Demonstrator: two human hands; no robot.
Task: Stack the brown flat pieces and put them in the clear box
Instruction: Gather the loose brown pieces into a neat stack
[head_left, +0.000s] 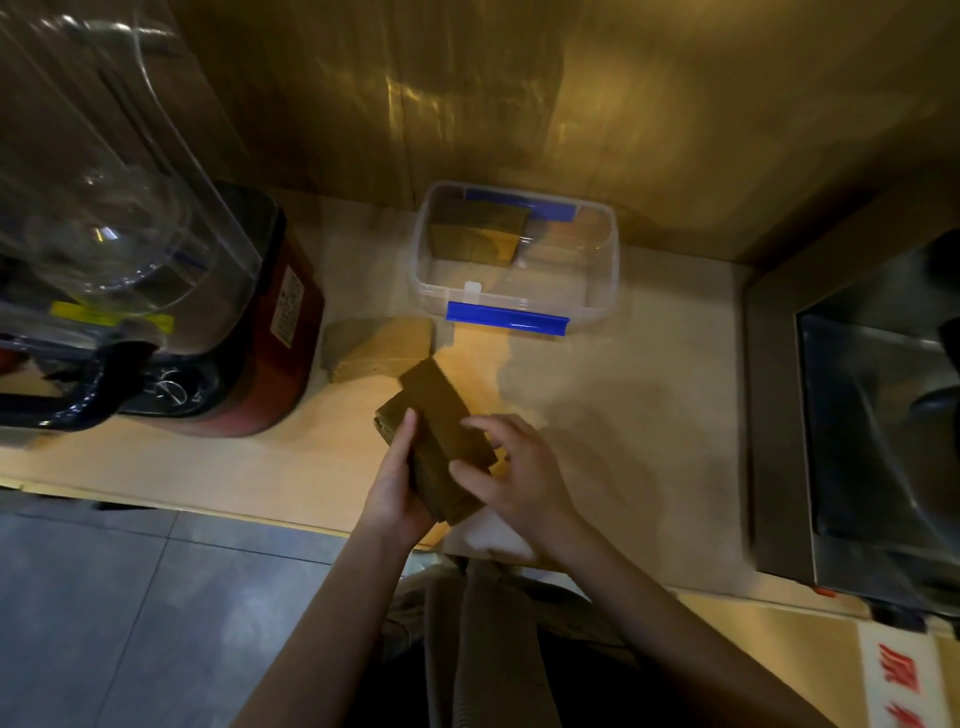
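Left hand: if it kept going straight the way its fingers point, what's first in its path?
Probably the loose brown pile lying beyond the held stack gripped by the left hand; depth is uncertain.

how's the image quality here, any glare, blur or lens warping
Head view: dim warm light, with streaky glare on the glossy back wall; wide-angle warping bends the blender jar at the left edge; the right hand and the metal sink look motion-smeared; the clear box stays fairly sharp.
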